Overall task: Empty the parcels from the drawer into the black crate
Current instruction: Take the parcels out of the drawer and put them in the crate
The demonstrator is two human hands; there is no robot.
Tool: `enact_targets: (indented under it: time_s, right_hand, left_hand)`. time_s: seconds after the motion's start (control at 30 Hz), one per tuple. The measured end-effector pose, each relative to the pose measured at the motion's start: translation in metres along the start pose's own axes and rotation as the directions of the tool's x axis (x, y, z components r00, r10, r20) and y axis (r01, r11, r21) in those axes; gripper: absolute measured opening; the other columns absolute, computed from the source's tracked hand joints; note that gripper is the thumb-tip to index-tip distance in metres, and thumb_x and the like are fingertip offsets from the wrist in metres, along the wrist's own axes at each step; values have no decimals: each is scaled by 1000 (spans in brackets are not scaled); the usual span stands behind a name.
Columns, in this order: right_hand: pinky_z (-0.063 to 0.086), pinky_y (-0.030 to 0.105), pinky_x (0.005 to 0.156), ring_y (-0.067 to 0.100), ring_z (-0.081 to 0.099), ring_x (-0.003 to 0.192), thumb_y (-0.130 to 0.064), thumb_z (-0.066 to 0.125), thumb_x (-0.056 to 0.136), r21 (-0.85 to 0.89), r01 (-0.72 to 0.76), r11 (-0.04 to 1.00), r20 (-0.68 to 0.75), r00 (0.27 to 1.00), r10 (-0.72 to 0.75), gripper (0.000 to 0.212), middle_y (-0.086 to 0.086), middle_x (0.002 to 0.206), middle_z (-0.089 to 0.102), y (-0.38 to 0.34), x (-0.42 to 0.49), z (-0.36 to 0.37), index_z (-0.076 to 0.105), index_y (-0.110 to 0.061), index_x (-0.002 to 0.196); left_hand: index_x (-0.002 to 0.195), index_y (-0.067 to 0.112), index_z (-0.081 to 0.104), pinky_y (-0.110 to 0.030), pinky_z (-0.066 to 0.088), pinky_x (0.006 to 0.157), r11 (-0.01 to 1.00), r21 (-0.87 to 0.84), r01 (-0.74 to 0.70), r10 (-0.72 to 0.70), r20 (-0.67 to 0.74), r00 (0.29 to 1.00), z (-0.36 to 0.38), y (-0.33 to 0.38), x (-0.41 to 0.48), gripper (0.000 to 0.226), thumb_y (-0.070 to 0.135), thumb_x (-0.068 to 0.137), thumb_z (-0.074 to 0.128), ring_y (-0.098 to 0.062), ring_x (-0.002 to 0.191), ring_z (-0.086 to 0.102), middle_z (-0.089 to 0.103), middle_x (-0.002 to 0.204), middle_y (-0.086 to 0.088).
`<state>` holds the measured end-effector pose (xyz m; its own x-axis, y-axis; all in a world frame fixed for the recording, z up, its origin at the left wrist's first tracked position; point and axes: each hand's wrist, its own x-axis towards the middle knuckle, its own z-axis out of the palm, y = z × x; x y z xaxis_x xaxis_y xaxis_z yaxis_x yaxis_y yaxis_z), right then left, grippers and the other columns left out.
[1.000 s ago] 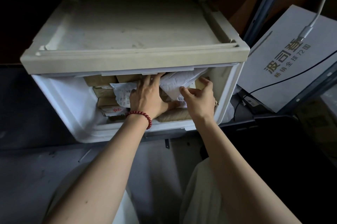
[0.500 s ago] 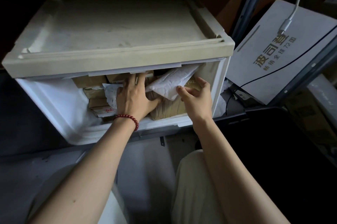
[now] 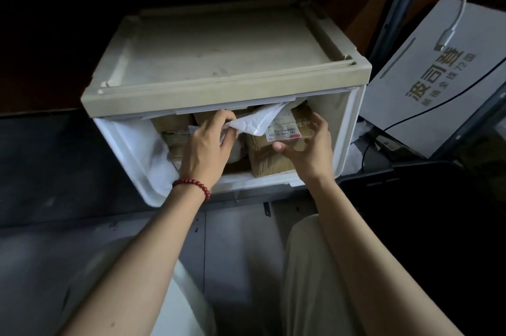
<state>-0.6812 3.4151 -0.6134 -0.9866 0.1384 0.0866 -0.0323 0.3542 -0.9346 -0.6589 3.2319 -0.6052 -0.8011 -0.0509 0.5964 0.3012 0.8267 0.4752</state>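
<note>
The white drawer (image 3: 128,149) is pulled out of its beige cabinet (image 3: 219,61), and brown parcels (image 3: 175,127) are stacked inside; a red bead bracelet (image 3: 193,188) is worn at the wrist of the left grip (image 3: 208,144), by which the edge of a white plastic parcel (image 3: 260,122) is pinched between thumb and fingers; a printed label (image 3: 284,131) is seen on the cardboard parcel (image 3: 262,163) beneath, its small print too blurred to be read; that parcel is clasped by the right grip (image 3: 309,149), thumb on the front, fingers curled round the right side; "波司登" and "畅销全球72国" are printed on the grey box (image 3: 443,122) further right; the black crate (image 3: 397,171) is set below it, apart from the drawer. Half a second earlier the left grip was laid flat on the stack, and the label was covered by the white parcel.
</note>
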Motion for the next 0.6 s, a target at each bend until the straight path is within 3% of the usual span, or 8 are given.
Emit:
enact_targets:
  time_s: [0.07, 0.17, 0.23, 0.37, 0.43, 0.5, 0.6]
  right_hand:
    - [35, 34, 108, 20, 36, 134, -25, 85, 70, -50, 12, 999, 8, 1000, -11, 100, 6, 148, 34, -1, -1, -2, 24, -17, 149]
    - [31, 30, 107, 20, 35, 135, -27, 83, 73, -47, 14, 999, 19, 1000, -13, 98, 7, 150, 33, -4, -3, -1, 23, -16, 149]
    - [32, 32, 109, 21, 36, 136, -28, 82, 74, -37, 5, 999, 27, 1000, -4, 97, 7, 150, 34, -5, -5, 1, 22, -16, 150]
    - [37, 41, 110, 22, 43, 133, -28, 81, 75, 41, -53, 998, 97, 994, 48, 96, 5, 148, 40, -10, -9, 8, 21, -17, 150]
    - [46, 39, 102, 20, 53, 121, -26, 79, 78, 108, -94, 990, 157, 985, 76, 90, 3, 137, 50, -13, -11, 11, 24, -15, 148]
    - [53, 39, 92, 20, 61, 109, -26, 78, 79, 134, -141, 981, 210, 971, 111, 74, 5, 125, 60, -14, -11, 14, 38, -11, 139]
    - [55, 46, 88, 27, 66, 102, -26, 76, 82, 60, -181, 982, 237, 958, 163, 50, 13, 112, 67, -13, -11, 19, 53, -4, 120]
  left_hand:
    - [105, 11, 56, -38, 53, 53, 999, -33, 28, -27, 25, 999, -10, -2, -3, 13, 20, 96, 54, -19, 64, 60, 64, 81, -3]
    - [105, 14, 53, -24, 42, 46, 993, -67, 97, -95, 28, 995, -23, -5, -8, 12, 22, 97, 49, -4, 50, 45, 54, 71, 13]
    - [104, 12, 52, -12, 34, 44, 981, -120, 150, -150, 11, 989, -31, -7, -10, 9, 17, 98, 48, -2, 49, 43, 51, 71, 16]
    - [99, 20, 47, -8, 34, 47, 953, -165, 253, -245, 66, 967, -46, -14, -12, 3, 20, 100, 43, 3, 55, 48, 55, 76, 9]
    - [101, 20, 47, -23, 47, 65, 900, -187, 393, -359, 191, 913, -51, -21, -13, 7, 24, 101, 41, -9, 72, 58, 62, 89, -3]
    - [105, 14, 50, -38, 49, 84, 823, -160, 545, -478, 323, 817, -52, -29, -14, 15, 25, 101, 41, -24, 94, 61, 64, 104, -8]
    - [105, 14, 46, -47, 53, 85, 714, -144, 685, -594, 393, 702, -50, -33, -15, 12, 24, 100, 42, -32, 98, 62, 61, 112, -11]
